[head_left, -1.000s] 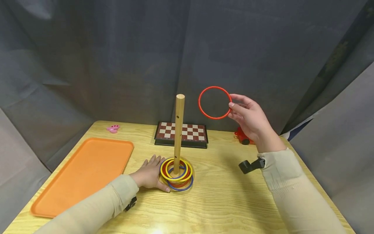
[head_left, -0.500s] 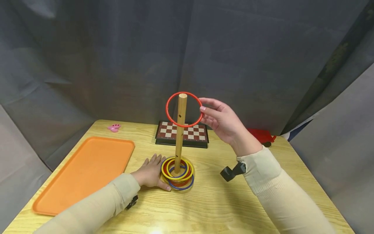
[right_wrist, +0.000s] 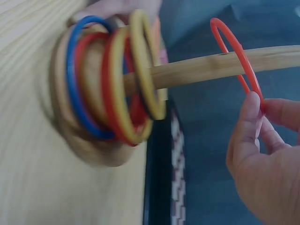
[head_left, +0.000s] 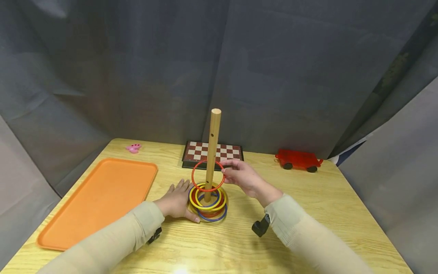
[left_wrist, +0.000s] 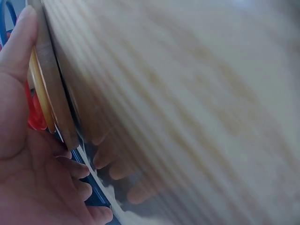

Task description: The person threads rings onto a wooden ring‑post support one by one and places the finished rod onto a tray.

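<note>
A wooden post stands upright on a round wooden base. Blue, red and yellow rings lie loosely stacked around the foot of the post. My right hand pinches one side of a red ring between thumb and fingers. That ring encircles the post at its lower part, tilted, just above the pile in the head view. My left hand rests against the left side of the base with fingers spread. In the left wrist view its thumb lies along the base's edge.
An orange tray lies on the table at the left. Behind the post is a chessboard box. A red toy wagon stands at the back right, and a small pink object lies at the back left.
My right hand has brought the red ring leftward to the post, over its top and down along it. The left hand stays at the base. The red wagon has come fully into view.
</note>
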`<act>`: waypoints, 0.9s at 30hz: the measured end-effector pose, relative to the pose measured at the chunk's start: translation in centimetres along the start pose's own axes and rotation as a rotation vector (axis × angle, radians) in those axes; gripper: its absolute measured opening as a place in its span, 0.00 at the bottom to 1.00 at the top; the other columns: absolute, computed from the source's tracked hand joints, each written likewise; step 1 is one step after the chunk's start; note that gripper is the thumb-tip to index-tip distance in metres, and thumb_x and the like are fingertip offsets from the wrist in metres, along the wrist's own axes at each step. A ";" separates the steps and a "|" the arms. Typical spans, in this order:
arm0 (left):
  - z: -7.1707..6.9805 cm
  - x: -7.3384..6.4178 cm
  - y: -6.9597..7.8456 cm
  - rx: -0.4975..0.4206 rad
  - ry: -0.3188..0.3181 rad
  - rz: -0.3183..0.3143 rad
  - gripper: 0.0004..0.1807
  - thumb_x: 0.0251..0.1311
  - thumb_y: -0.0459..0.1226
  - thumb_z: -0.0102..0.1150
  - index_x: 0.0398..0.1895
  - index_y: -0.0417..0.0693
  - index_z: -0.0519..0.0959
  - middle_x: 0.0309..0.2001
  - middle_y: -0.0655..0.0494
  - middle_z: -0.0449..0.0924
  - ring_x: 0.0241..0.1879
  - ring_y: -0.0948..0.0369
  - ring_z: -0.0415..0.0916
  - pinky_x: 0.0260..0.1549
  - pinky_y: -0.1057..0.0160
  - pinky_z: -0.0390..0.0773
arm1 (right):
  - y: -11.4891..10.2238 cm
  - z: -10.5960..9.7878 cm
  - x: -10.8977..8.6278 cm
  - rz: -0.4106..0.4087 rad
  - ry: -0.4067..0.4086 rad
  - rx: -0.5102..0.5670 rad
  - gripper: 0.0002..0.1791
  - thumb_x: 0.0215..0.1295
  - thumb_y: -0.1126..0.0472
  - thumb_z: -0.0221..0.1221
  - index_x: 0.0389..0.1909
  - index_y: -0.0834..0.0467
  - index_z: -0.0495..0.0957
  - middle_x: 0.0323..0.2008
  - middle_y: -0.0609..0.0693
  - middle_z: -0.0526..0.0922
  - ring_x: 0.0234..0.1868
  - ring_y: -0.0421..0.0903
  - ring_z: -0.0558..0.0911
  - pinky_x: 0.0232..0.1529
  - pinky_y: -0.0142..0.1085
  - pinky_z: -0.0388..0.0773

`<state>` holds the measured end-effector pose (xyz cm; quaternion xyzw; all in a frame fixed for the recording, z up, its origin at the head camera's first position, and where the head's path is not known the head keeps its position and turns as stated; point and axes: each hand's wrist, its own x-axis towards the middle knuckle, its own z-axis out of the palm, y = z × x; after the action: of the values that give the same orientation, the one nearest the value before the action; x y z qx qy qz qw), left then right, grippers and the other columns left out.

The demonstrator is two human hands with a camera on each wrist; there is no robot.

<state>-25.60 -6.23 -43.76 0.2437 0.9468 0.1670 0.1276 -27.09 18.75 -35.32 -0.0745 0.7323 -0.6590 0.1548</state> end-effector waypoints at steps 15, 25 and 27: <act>-0.1 -0.1 0.2 0.002 0.002 -0.007 0.71 0.45 0.65 0.77 0.81 0.31 0.51 0.79 0.30 0.47 0.80 0.37 0.39 0.73 0.32 0.45 | 4.1 0.8 0.0 0.103 -0.023 -0.057 0.18 0.77 0.70 0.53 0.62 0.73 0.72 0.41 0.58 0.80 0.31 0.41 0.79 0.36 0.30 0.81; -0.1 -0.3 0.3 -0.004 -0.010 -0.013 0.70 0.45 0.64 0.77 0.81 0.33 0.53 0.80 0.31 0.44 0.80 0.37 0.37 0.73 0.31 0.42 | 2.7 1.6 -0.5 -0.003 0.041 -0.401 0.18 0.75 0.63 0.59 0.60 0.67 0.80 0.51 0.55 0.85 0.51 0.49 0.83 0.55 0.47 0.81; -0.2 -0.3 0.2 -0.010 -0.008 -0.011 0.67 0.45 0.64 0.77 0.81 0.36 0.56 0.80 0.30 0.43 0.80 0.36 0.36 0.72 0.30 0.42 | 1.6 1.9 -0.7 -0.047 0.040 -0.514 0.19 0.73 0.61 0.61 0.60 0.65 0.81 0.52 0.55 0.85 0.53 0.51 0.83 0.56 0.48 0.80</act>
<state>-25.32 -6.24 -43.50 0.2384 0.9469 0.1698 0.1333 -25.66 17.38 -36.94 -0.1154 0.8768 -0.4558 0.1010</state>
